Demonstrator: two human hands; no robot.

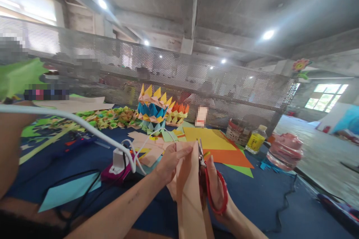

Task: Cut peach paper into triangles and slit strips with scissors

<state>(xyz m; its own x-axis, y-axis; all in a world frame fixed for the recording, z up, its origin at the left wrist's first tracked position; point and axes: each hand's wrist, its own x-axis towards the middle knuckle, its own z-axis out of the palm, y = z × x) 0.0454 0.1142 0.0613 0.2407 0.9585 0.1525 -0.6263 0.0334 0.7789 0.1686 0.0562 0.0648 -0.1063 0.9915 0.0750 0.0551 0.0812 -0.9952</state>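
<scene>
My left hand (168, 162) pinches the top of a long peach-coloured paper strip (187, 183), thumb across its front. The strip hangs down toward me, and more of the same paper shows behind it. My right hand (215, 185) grips a pair of scissors (201, 155) with red handles, its thumb in one loop. The blades point up along the strip's right edge; I cannot tell whether they touch the paper. Beyond my hands lie yellow paper (207, 137) and orange paper (232, 157). Loose peach paper pieces (150, 155) are scattered left of them.
Folded-paper crowns (153, 110) stack behind. A purple power strip (116, 173) with a white plug and cables sits left, near blue paper (71, 191). A yellow-labelled bottle (256, 140) and pink container (286, 151) stand right. Perforated screen (174, 71) closes the back. Another person's arm (17, 149) reaches in left.
</scene>
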